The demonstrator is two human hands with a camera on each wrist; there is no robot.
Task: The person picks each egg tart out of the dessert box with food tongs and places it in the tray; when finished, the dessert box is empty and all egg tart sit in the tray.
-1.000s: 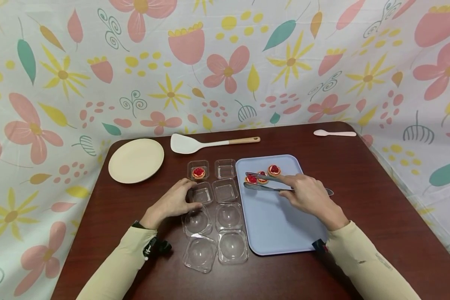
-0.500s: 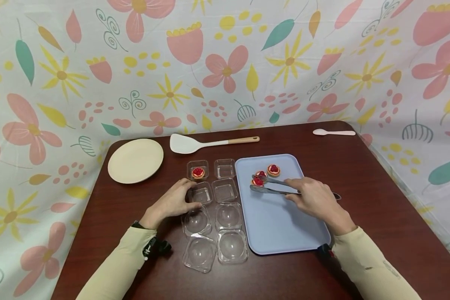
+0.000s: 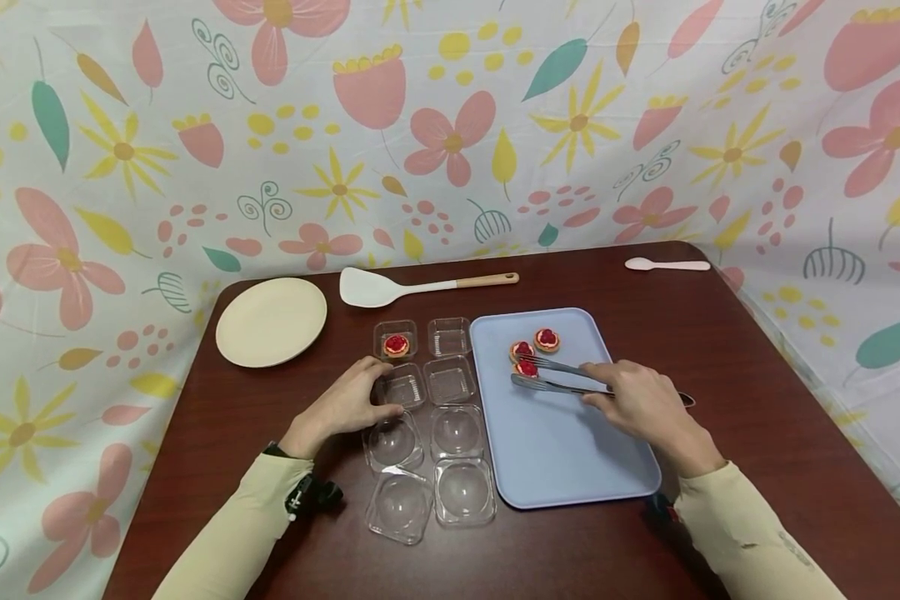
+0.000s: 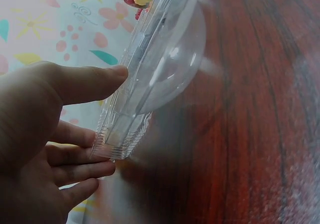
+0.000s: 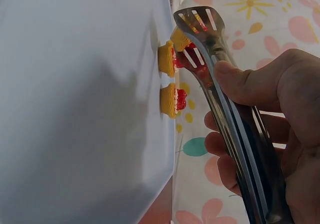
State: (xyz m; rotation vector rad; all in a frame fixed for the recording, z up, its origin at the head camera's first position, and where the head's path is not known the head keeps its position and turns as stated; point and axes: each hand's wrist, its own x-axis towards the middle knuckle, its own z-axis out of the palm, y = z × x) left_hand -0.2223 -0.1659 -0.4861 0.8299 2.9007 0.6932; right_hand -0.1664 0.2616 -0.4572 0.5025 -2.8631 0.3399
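In the head view my right hand [image 3: 648,408] grips metal tongs [image 3: 562,367] above a blue tray [image 3: 562,450]. A small red-topped tart [image 3: 526,369] sits between the slotted tong heads [image 5: 200,21]. Close beside it is a second tart [image 3: 522,351], and a third tart [image 3: 547,339] lies farther right. My left hand [image 3: 348,400] holds a clear plastic box [image 3: 402,387] at its left side, thumb and fingers on two sides of it. In the left wrist view the thumb and fingertips touch the clear box [image 4: 135,103].
Another hinged clear box [image 3: 395,329] holds a tart [image 3: 396,346]. Two more clear boxes [image 3: 450,381] stand to the right, with domed lids [image 3: 465,492] spread toward the front. A cream plate [image 3: 272,322], white spatula [image 3: 375,287] and pale spoon [image 3: 667,265] lie at the back.
My right hand and the tongs have moved right and slightly nearer. One tart has shifted right with the tong tips, to the near side of its neighbour. My left hand stays in place.
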